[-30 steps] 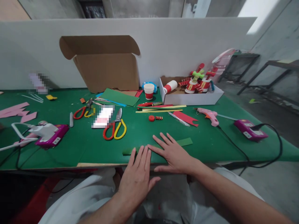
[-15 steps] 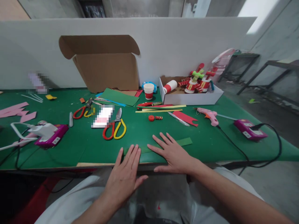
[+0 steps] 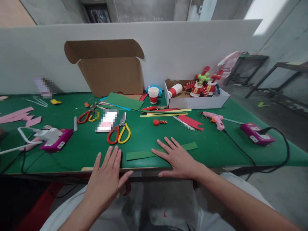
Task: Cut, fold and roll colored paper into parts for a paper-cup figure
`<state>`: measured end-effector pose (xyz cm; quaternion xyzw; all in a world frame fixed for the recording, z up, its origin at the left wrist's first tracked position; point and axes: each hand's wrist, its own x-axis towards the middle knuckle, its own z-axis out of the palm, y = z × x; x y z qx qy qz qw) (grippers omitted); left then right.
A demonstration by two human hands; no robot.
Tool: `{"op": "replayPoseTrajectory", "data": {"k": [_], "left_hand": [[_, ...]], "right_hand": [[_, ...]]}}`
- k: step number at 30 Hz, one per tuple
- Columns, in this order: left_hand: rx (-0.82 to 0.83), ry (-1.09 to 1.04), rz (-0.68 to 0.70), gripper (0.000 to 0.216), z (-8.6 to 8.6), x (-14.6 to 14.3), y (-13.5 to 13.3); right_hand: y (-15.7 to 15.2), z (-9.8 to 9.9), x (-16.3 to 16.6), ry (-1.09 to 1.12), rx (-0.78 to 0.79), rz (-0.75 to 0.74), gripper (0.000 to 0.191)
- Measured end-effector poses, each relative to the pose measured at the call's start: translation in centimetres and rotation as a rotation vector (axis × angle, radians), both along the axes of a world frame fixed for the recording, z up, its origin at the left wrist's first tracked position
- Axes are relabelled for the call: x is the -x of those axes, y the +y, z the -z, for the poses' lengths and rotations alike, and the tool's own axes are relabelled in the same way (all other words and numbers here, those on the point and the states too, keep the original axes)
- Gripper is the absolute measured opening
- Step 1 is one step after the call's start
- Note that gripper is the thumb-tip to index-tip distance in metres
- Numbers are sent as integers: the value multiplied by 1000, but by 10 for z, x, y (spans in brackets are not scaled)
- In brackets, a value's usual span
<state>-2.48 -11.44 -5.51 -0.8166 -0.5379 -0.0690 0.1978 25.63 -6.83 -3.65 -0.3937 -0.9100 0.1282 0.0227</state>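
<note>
The right hand lies spread across the middle of the green paper strip, apparently to pin it flat on the worktop; the empty left hand, fingers extended, sits beside its uncovered left end.

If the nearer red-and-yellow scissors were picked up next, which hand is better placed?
Left, most likely: the left hand is empty and reaches just short of the scissors, while the right hand lies spread over the green strip.

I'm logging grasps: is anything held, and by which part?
Nothing is grasped: the right hand lies flat across the green strip; the left hand is empty.
</note>
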Motion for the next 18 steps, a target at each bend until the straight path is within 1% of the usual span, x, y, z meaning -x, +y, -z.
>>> {"op": "replayPoseTrajectory", "data": {"k": [1,3,4,6,8,10,13,15,18], "left_hand": [[-14,-6,18,77,-4,-7,0],[-8,3,133,74,-10,-26,-1],[-1,13,201,72,-9,-36,-2],[19,17,272,68,-5,-52,-4],[15,-11,255,65,3,-59,-7],[-8,-53,181,60,7,-59,-9],[-11,-97,87,49,3,-55,-11],[13,-115,93,44,-4,-57,-8],[35,-122,196,48,-9,-69,-2]], "right_hand": [[0,0,0,1,-5,0,87],[-1,1,0,6,-15,3,86],[-1,1,0,9,-18,6,86],[-1,2,0,14,-20,7,86],[-2,2,-1,20,-22,6,86],[-2,3,0,27,-32,12,88],[-3,3,1,42,-55,50,97],[-3,4,2,52,-66,71,105],[-3,5,3,55,-72,77,110]]}}
